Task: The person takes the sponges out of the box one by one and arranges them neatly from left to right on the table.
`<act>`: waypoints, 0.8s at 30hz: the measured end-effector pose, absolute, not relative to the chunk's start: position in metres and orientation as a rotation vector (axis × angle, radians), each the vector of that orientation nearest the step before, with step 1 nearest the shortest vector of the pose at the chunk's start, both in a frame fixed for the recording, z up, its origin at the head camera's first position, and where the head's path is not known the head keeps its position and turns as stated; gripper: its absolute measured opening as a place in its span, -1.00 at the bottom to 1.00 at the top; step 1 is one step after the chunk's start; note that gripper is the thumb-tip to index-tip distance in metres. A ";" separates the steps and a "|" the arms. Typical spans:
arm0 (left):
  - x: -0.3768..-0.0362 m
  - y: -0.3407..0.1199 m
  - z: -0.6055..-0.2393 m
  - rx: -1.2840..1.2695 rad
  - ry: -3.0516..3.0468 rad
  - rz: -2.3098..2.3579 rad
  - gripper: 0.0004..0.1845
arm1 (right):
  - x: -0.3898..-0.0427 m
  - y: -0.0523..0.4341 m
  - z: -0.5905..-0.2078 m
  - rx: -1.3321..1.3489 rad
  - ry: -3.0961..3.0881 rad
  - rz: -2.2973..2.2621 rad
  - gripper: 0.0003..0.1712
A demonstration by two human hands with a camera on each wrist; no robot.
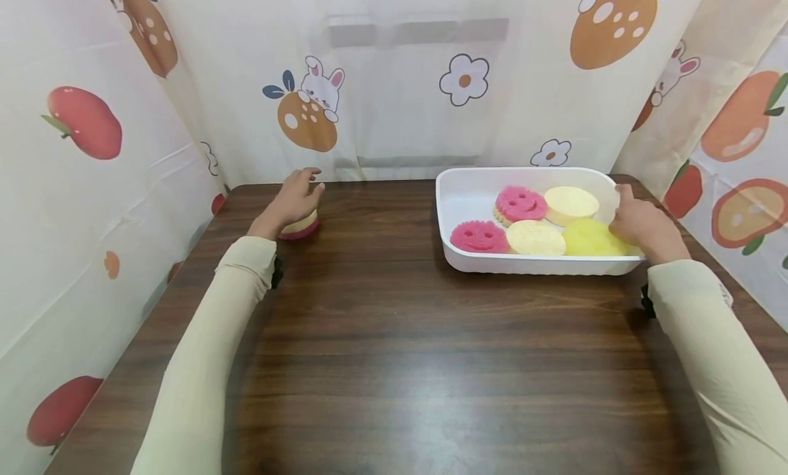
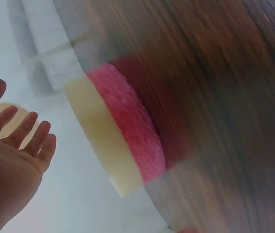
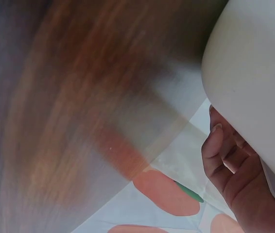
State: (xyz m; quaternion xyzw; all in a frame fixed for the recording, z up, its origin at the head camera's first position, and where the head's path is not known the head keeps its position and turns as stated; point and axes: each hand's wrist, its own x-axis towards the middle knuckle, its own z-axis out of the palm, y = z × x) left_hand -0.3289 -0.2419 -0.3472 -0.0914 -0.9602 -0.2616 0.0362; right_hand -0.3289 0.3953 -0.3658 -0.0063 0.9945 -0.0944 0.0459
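Observation:
My left hand (image 1: 297, 196) is held over a round two-layer sponge (image 1: 300, 227) at the table's far left. Its fingers are loosely spread, apart from the sponge in the left wrist view. The sponge (image 2: 123, 128) lies with its pink layer down and its cream layer up. On the right, my right hand (image 1: 646, 225) grips the right end of a white tray (image 1: 542, 264). In the right wrist view its bent fingers (image 3: 214, 141) are against the tray's outer wall (image 3: 254, 87). Part of that hand is hidden behind the wall.
Inside the tray are pink smiley-face sponges (image 1: 521, 204), pale yellow round sponges (image 1: 571, 204) and a bright yellow sponge (image 1: 592, 239). A brown wooden table (image 1: 394, 338) lies below. Printed cloth (image 1: 394, 105) hangs along the back and both sides.

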 end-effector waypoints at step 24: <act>-0.341 -0.201 -0.338 -0.428 -2.930 -0.739 -0.41 | -0.331 0.396 -0.367 -0.003 3.041 -0.282 -0.11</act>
